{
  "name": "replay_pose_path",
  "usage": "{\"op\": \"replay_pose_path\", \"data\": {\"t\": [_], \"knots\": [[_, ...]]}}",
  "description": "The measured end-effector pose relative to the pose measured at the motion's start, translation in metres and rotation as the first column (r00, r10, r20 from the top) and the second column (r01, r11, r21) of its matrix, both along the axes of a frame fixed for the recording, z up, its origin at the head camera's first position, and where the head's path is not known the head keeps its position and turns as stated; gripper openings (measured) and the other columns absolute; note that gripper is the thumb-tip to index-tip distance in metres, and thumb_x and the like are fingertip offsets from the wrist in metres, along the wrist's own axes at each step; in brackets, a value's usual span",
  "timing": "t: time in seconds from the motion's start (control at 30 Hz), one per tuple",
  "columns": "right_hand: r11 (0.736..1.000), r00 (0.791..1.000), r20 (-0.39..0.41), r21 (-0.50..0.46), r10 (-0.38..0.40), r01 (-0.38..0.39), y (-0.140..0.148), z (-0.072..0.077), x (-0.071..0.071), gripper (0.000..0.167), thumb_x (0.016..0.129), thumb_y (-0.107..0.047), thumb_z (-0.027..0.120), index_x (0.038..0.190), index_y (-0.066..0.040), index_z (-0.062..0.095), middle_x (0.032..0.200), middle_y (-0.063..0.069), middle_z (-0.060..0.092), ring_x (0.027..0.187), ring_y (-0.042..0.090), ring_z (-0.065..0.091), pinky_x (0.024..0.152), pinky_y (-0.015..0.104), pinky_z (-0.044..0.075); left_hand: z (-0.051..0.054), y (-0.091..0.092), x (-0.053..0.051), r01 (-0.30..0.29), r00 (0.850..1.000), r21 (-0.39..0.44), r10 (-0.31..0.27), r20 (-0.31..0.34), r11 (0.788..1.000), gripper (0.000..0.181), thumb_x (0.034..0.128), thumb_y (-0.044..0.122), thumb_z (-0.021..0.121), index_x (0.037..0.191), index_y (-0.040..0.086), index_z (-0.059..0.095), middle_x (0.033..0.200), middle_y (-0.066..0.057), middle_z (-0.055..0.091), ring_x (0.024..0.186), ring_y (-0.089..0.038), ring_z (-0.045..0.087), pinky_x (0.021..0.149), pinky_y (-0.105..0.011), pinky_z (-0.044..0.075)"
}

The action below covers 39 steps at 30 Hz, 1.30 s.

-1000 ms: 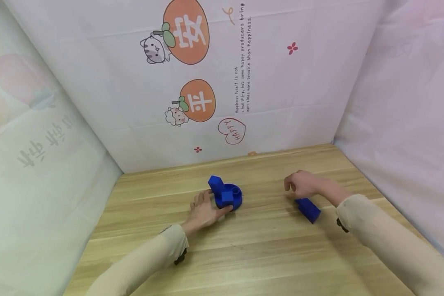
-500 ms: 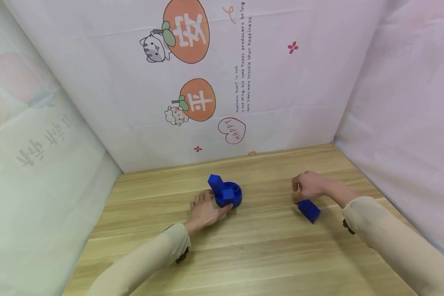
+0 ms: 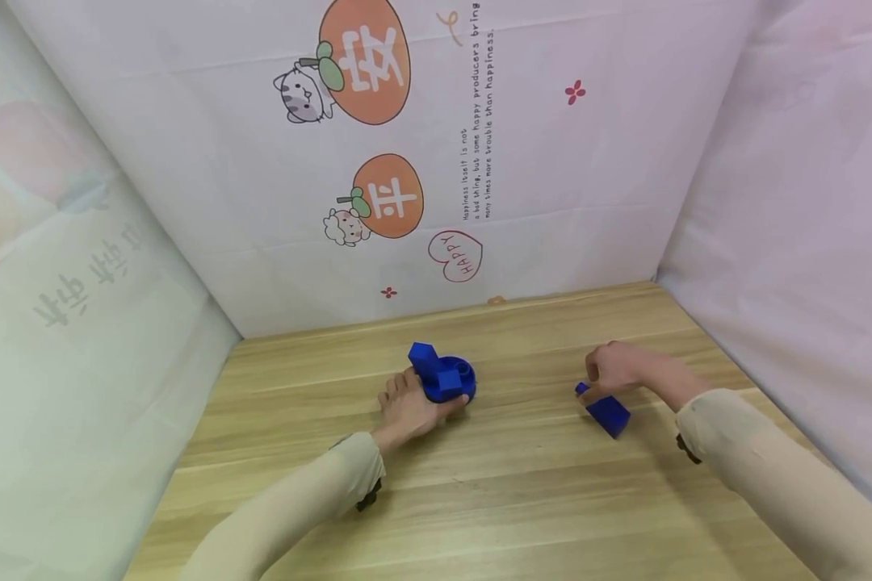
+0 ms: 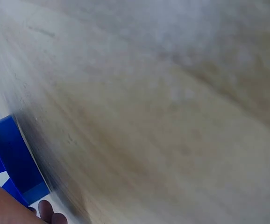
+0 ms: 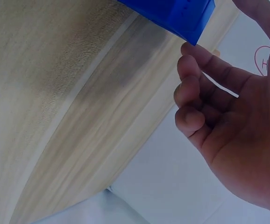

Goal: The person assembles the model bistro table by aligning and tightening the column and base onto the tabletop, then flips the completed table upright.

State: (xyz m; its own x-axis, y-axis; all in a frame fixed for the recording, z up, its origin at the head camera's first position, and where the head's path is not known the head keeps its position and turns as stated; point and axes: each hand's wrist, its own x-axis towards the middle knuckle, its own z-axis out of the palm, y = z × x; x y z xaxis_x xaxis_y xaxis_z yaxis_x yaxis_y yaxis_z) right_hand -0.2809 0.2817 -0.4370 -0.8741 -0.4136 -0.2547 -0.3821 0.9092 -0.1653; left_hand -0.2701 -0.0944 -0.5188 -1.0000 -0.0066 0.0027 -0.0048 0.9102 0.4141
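In the head view, my left hand [image 3: 410, 410] holds a round blue base [image 3: 470, 390], its thumb along the near side and its fingers at the left. The base carries a tall square post [image 3: 423, 360], a shorter square block [image 3: 449, 382] and a small ring-shaped socket [image 3: 464, 369]. The left wrist view shows the base's curved wall [image 4: 20, 154] beside the thumb. My right hand [image 3: 620, 367] is over the end of a loose blue block [image 3: 610, 416] that has a small peg [image 3: 580, 388]. In the right wrist view, a fingertip meets the block's corner [image 5: 191, 35], with the thumb held apart.
The wood-grain table [image 3: 509, 484] lies under both hands. White printed cloth [image 3: 523, 186] rises behind the table's back edge, and plain-looking cloth walls stand at the left [image 3: 102, 323] and right [image 3: 785, 282].
My right hand has shifted right over the loose block, so its peg now shows past the thumb. My left thumb has slid further round the base's near side. The loose block stays in place.
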Motion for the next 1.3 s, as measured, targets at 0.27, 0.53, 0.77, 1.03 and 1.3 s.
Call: {"op": "replay_pose_path", "data": {"t": [0.27,0.53,0.77,1.03,1.3], "knots": [[0.998,0.998,0.056,0.049,-0.028,0.025,0.001,-0.003,0.001,0.045,0.075,-0.057,0.077,0.083,-0.014,0.067,0.081,0.0,0.064,0.077,0.019,0.056,0.066,0.034,0.047,0.003,-0.006,0.005,0.099,0.995,-0.013,-0.099,-0.01,0.995,0.115,0.0741,0.086,0.054,0.154,0.008,0.026,0.144,-0.02,0.041,0.13,-0.038,0.036,0.098,-0.051,0.033],[0.995,0.99,0.119,0.077,-0.074,0.065,0.0,-0.004,0.005,0.053,0.075,-0.059,0.078,0.094,-0.01,0.07,0.089,0.003,0.066,0.087,0.023,0.059,0.077,0.045,0.054,0.003,-0.009,0.01,0.102,0.995,0.027,-0.102,-0.002,0.994,0.118,0.0706,0.09,0.053,0.154,0.011,0.027,0.148,-0.018,0.041,0.134,-0.038,0.036,0.098,-0.051,0.034],[0.982,0.972,0.187,0.146,-0.143,0.117,0.0,-0.002,0.01,0.06,0.069,-0.062,0.08,0.09,-0.007,0.066,0.082,0.004,0.062,0.073,0.021,0.059,0.063,0.035,0.049,0.002,-0.012,0.008,0.105,0.994,0.049,-0.105,0.001,0.993,0.106,0.077,0.08,0.059,0.152,0.011,0.031,0.146,-0.018,0.042,0.131,-0.037,0.037,0.098,-0.052,0.034],[0.98,0.952,0.251,0.143,-0.173,0.14,-0.001,-0.002,0.016,0.056,0.07,-0.06,0.081,0.084,-0.01,0.061,0.073,0.001,0.06,0.065,0.015,0.053,0.057,0.027,0.04,0.001,-0.019,0.008,0.13,0.991,0.062,-0.131,0.008,0.99,0.104,0.0773,0.079,0.06,0.153,0.015,0.03,0.147,-0.015,0.041,0.132,-0.036,0.036,0.097,-0.049,0.034],[0.987,0.964,0.235,0.123,-0.126,0.099,-0.004,-0.002,0.015,0.046,0.073,-0.045,0.083,0.087,-0.007,0.061,0.075,0.003,0.062,0.066,0.016,0.057,0.058,0.028,0.043,-0.001,-0.023,0.007,0.118,0.993,0.081,-0.116,-0.018,0.99,0.1,0.077,0.082,0.059,0.151,0.02,0.033,0.144,-0.013,0.044,0.124,-0.034,0.039,0.093,-0.046,0.034]]}}
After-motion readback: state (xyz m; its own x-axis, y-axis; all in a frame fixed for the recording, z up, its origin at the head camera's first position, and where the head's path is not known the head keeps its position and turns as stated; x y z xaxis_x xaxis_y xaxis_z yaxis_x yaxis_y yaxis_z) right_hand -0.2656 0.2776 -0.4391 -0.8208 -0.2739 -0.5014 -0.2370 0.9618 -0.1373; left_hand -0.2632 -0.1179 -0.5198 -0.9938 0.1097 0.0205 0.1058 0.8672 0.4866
